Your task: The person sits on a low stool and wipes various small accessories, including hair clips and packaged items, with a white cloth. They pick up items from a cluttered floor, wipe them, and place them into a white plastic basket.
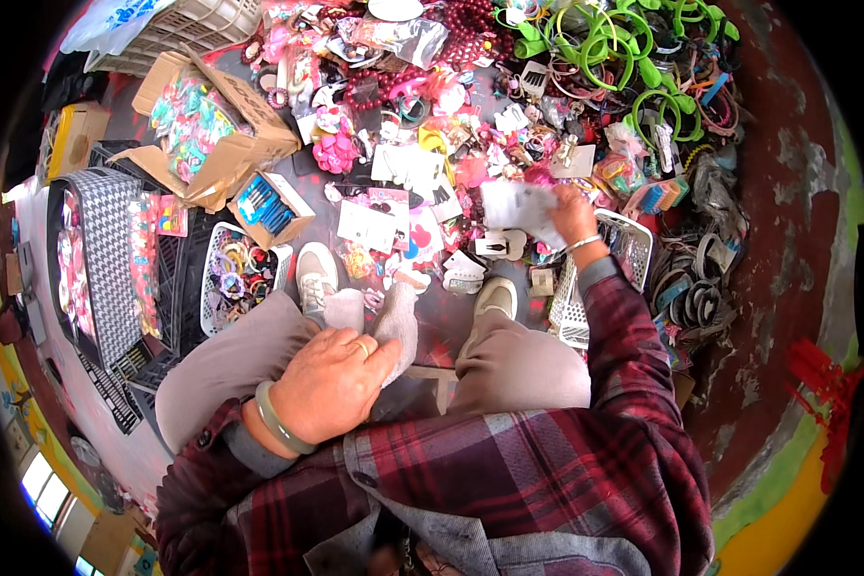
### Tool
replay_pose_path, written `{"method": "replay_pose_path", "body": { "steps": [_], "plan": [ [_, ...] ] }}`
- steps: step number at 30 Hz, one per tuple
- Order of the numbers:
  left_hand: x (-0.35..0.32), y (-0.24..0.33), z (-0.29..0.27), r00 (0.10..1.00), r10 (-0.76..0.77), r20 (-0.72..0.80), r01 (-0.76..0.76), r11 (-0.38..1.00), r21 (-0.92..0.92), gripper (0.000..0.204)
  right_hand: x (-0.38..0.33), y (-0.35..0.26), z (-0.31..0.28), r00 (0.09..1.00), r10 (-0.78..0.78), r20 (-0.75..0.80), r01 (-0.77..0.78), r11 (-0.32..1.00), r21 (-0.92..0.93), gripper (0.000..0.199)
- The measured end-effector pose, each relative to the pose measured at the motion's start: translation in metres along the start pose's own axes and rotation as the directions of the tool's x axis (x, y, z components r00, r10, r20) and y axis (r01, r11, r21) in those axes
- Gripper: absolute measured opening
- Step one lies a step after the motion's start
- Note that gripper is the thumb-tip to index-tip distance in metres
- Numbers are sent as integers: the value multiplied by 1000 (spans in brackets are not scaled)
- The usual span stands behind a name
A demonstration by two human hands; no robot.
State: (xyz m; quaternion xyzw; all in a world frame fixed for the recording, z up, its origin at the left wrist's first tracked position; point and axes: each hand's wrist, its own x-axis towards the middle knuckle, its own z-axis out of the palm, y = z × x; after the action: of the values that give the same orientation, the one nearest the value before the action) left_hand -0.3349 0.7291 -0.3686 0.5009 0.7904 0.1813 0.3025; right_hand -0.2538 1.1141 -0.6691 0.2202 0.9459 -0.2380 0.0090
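The right hand (574,213) grips white packets (520,206) at one o'clock; it should lift them clear of the clutter. The left hand (331,384) clasps pale cloth (394,322).

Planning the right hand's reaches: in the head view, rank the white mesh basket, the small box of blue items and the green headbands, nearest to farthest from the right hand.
1. White mesh basket: just right of the right hand, beside the wrist.
2. Green headbands: up in the far right corner.
3. Small box of blue items: far across on the left.
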Motion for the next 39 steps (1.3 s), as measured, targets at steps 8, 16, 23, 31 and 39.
{"method": "replay_pose_path", "body": {
  "steps": [8, 16, 23, 31, 39],
  "plan": [
    [0, -3, 2, 999, 2, 44, -1, 1000, -11, 43, 86, -4, -51, 930, 353, 107, -305, 899, -314, 54],
    [0, -6, 4, 998, -10, 56, 9, 1000, 18, 44, 84, -188, 19, 849, -294, 439, 445, 846, -293, 60],
    [-1, -10, 5, 997, -20, 77, 17, 999, 37, 43, 56, -205, 86, 728, -324, 604, 582, 757, -295, 58],
    [-9, -10, 4, 1000, 0, 27, -1, 1000, 30, 42, 54, -120, 54, 868, -170, 467, 417, 761, -498, 49],
    [-16, -11, 5, 1000, 16, -22, -15, 999, 38, 38, 58, -119, 25, 882, 20, 470, 268, 800, -537, 45]
  ]
}}
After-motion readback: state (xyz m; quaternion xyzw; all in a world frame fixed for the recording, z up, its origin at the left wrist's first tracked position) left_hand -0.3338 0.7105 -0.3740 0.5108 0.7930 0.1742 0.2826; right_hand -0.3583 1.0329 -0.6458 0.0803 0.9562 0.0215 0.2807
